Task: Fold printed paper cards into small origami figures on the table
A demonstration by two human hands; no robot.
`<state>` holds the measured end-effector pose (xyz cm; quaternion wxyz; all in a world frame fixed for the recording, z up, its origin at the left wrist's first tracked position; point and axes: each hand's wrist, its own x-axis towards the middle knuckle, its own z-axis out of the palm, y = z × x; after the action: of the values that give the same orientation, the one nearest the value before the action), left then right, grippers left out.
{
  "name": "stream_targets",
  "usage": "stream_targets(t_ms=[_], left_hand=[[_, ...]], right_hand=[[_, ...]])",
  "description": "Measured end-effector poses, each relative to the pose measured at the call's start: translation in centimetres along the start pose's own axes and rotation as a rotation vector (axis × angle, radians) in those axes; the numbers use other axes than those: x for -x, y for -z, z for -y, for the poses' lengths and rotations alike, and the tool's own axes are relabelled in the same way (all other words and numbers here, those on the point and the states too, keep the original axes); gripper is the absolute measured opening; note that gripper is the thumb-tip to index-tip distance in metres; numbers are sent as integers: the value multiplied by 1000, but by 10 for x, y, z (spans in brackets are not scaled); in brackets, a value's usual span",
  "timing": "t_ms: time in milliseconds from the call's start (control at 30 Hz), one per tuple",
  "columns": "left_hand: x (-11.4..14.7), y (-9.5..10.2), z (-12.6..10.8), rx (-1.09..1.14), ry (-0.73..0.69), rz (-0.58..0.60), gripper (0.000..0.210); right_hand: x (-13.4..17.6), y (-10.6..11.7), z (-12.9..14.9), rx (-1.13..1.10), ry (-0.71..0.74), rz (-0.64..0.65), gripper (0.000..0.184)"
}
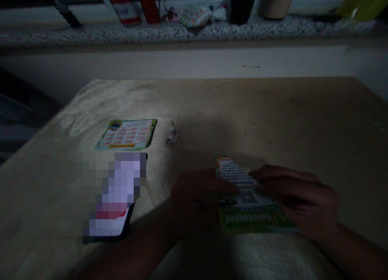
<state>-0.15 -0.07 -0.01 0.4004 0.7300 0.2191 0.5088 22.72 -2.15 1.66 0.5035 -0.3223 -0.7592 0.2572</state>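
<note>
Between my two hands is a green and white printed leaflet with a QR code, its upper part folded at a slant. My left hand pinches its left edge, thumb or finger lying across the paper. Gripping the right side is my right hand, fingers closed on the sloping edge. A stack of similar printed sheets lies flat at the left of the table. Nearer to me, a lit phone rests there, its screen blurred out. Right of the stack sits a small folded paper piece.
Behind the table runs a speckled stone sill. On it stand a red and white can, a red bottle, a crumpled wrapper, a dark cup, a beige container and something yellow. The room is dim.
</note>
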Motion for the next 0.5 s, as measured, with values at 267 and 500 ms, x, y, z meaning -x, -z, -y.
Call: stream_targets(t_ms=[267, 500], left_hand=[[0, -6, -9, -71, 123, -149, 8], [6, -16, -7, 86, 305, -222, 4]], right_hand=[[1, -4, 2, -68, -130, -85, 20], [5, -11, 3, -229, -343, -162, 12]])
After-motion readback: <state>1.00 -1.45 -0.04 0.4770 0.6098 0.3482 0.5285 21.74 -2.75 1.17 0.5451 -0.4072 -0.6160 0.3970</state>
